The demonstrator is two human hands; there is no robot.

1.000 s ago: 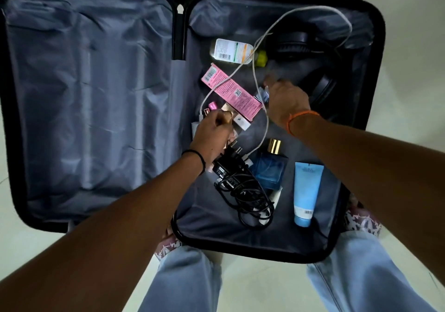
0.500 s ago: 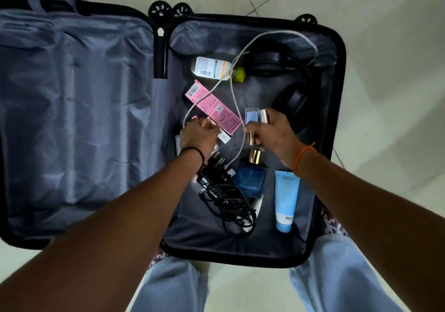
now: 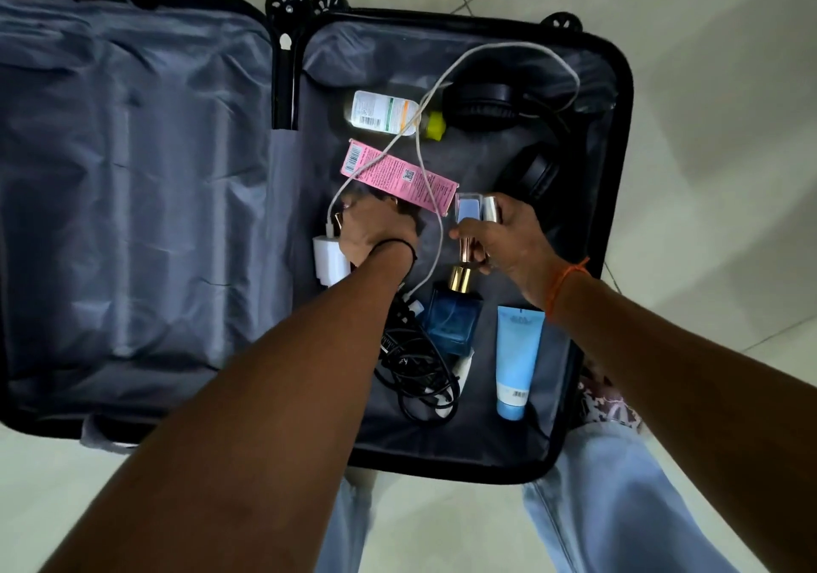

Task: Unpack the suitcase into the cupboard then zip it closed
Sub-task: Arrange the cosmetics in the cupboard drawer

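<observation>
A black suitcase [image 3: 619, 99] lies open on the floor, its left half bare grey lining. In the right half lie a white bottle with a yellow cap [image 3: 384, 113], a pink box [image 3: 398, 177], black headphones [image 3: 526, 139], a white charger [image 3: 329, 261] with its cable, a blue perfume bottle [image 3: 453, 316], a light blue tube [image 3: 515, 360] and a black cable bundle [image 3: 420, 369]. My left hand [image 3: 376, 230] grips small items beside the pink box; what they are is mostly hidden. My right hand [image 3: 508, 236] holds several small cosmetic tubes [image 3: 471, 219], one with a rose-gold end.
Pale floor tiles [image 3: 716, 130] surround the case. My legs in light jeans [image 3: 619, 506] are at the near edge of the suitcase. Suitcase wheels [image 3: 289, 2] stick up at the far hinge.
My right hand picked up small tubes near the headphones and drew them toward me. My left hand stayed curled by the pink box. The camera pulled back, showing more floor.
</observation>
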